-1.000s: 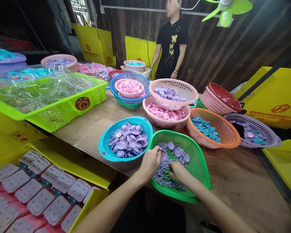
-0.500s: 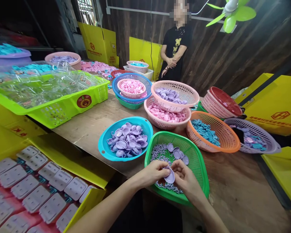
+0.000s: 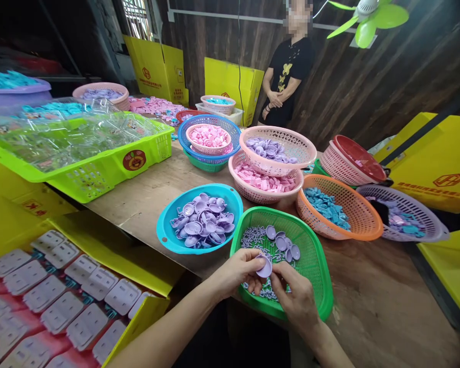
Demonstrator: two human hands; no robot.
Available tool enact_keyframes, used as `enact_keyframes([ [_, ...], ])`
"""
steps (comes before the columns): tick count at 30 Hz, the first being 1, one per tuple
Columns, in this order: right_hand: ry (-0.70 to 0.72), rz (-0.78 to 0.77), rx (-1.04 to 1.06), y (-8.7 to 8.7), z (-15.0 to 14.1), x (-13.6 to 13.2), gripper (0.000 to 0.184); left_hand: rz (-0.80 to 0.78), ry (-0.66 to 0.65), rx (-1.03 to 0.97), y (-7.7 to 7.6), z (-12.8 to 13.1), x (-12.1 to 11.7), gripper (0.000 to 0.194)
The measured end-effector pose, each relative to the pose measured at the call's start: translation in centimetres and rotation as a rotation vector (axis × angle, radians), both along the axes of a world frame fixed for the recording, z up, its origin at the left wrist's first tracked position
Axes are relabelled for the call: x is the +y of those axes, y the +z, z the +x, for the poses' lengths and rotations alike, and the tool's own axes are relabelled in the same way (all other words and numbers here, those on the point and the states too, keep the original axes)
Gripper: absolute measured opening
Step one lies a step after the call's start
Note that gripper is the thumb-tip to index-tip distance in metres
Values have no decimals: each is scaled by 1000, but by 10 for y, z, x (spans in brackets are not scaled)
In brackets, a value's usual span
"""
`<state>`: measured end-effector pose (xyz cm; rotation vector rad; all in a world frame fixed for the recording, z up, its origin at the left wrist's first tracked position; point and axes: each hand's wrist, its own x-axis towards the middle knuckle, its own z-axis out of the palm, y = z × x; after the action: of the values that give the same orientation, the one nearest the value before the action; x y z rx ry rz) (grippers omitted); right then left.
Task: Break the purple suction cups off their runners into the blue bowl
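- A small lilac cup-shaped piece [image 3: 264, 267] is pinched in the grip of the left hand [image 3: 240, 272], fingers closed on its rim, just below the centre of the frame; it is held tilted, its hollow side turned towards the right hand, seemingly so that something can be fitted in.
- The right hand [image 3: 297, 296] is brought up against the piece from the lower right, fingertips together at its edge; whether a small part is held between them cannot be told.
- Both hands are kept over the green basket [image 3: 314, 266], where loose lilac hooks [image 3: 249, 239] and more cups [image 3: 281, 241] lie within reach.
- To the left, on the tabletop [image 3: 138, 204], a blue bowl [image 3: 168, 232] of lilac cups is set touching the basket.
- Further baskets of pink and blue parts are ranged behind; a person in black [image 3: 287, 76] stands at the upper centre.
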<state>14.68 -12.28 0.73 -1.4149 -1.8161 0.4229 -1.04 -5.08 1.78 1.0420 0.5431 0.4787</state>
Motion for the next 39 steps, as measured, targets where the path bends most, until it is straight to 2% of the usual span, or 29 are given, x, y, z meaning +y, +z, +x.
enact_keyframes([
  [4, -233, -13, 72, 15, -5, -1, 7, 456, 241, 304, 1, 1, -7, 27],
  [6, -256, -9, 60, 21, -9, -1, 9, 684, 325, 430, 1, 3, -11, 25],
  [9, -259, 10, 6, 25, -17, 0, 13, 865, 346, 537, 2, 7, -16, 24],
  [14, -290, 37, -50, 25, -23, 3, 19, 933, 326, 598, 2, 10, -17, 25],
  [26, -304, 34, -96, 25, -26, 4, 20, 964, 328, 598, -3, 10, -16, 28],
  [35, -319, -11, -178, 28, -31, 6, 20, 1136, 374, 754, -18, 11, -20, 32],
  [39, -323, -4, -204, 24, -35, 5, 21, 1154, 389, 734, -26, 12, -22, 33],
])
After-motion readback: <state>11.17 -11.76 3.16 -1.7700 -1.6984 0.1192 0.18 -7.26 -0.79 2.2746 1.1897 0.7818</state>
